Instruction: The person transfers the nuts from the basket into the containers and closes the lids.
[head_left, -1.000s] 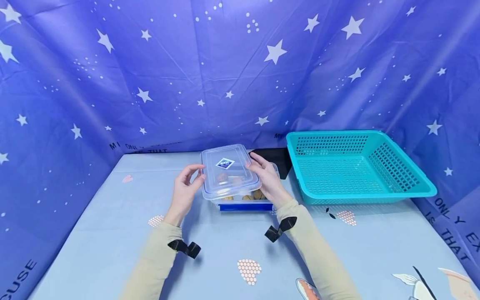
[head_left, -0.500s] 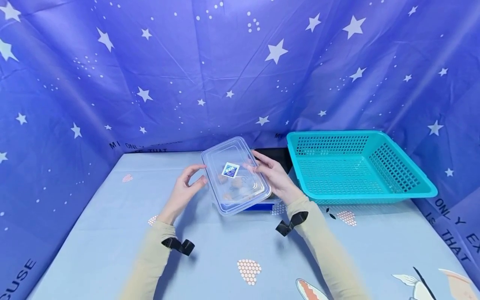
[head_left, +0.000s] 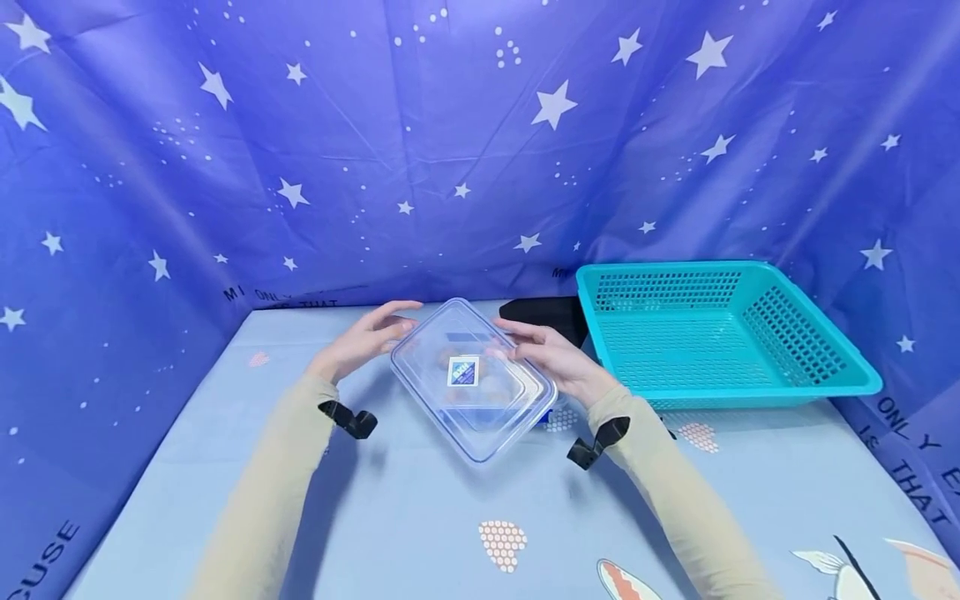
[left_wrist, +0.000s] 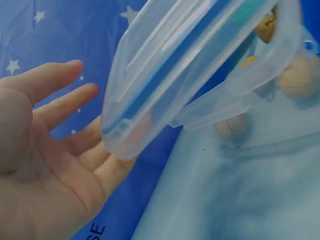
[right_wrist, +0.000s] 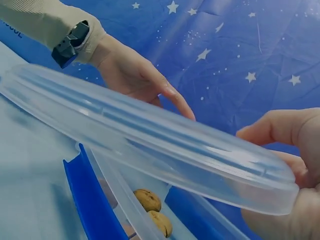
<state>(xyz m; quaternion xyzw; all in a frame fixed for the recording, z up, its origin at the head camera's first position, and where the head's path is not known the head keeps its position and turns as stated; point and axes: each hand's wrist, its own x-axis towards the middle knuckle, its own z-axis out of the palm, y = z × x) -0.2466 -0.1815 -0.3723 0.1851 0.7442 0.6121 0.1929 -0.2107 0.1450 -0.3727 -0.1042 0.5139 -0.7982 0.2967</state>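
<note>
A clear plastic lid [head_left: 487, 421] with a blue-and-white diamond label is held up at a slant, one corner toward the person. My right hand [head_left: 558, 358] grips its right edge, thumb and fingers on opposite faces in the right wrist view. Spread fingers of my left hand [head_left: 358, 337] are at the left corner, and the left wrist view has the lower fingers against the lid's rim. Below is a clear food container with blue latches [right_wrist: 92, 195], mostly covered by the lid in the head view. Several walnuts [right_wrist: 148, 200] lie inside it.
A turquoise perforated basket [head_left: 727, 393] stands at the back right. Beside it, behind the container, lies a flat black object [head_left: 546, 313]. The patterned light-blue cloth [head_left: 420, 533] covers the table, and a starry blue curtain [head_left: 450, 108] hangs around the back and sides.
The lid has turned from roughly square over the container to a diamond angle and come toward the person. My left hand has loosened and moved left; the right hand has shifted slightly right.
</note>
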